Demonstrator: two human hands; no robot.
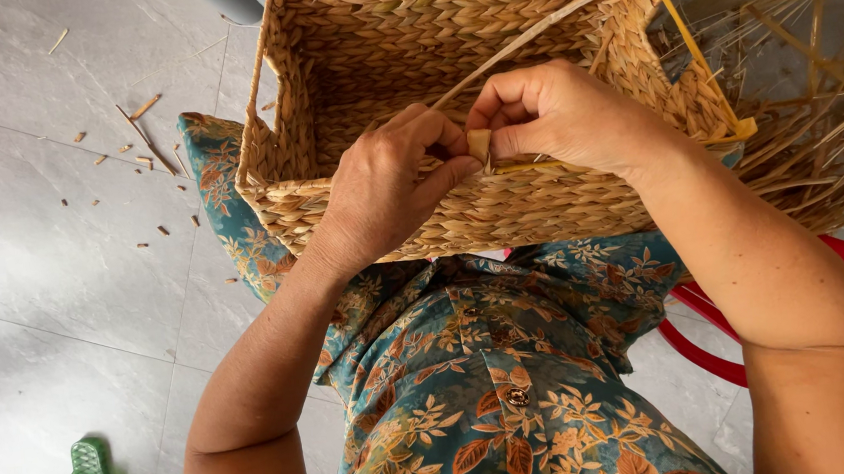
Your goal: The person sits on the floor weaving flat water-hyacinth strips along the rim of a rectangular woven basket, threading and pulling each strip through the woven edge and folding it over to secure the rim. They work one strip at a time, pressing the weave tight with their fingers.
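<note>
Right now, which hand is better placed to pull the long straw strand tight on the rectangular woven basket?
Probably the right hand: it pinches the strand at the basket rim, while the left hand braces beside it.

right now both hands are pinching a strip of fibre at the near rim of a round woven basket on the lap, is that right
Not quite: the woven basket is rectangular, not round, as the head view shows. The rest holds: the left hand and right hand pinch a strip of fibre at its near rim, on the lap.
</note>
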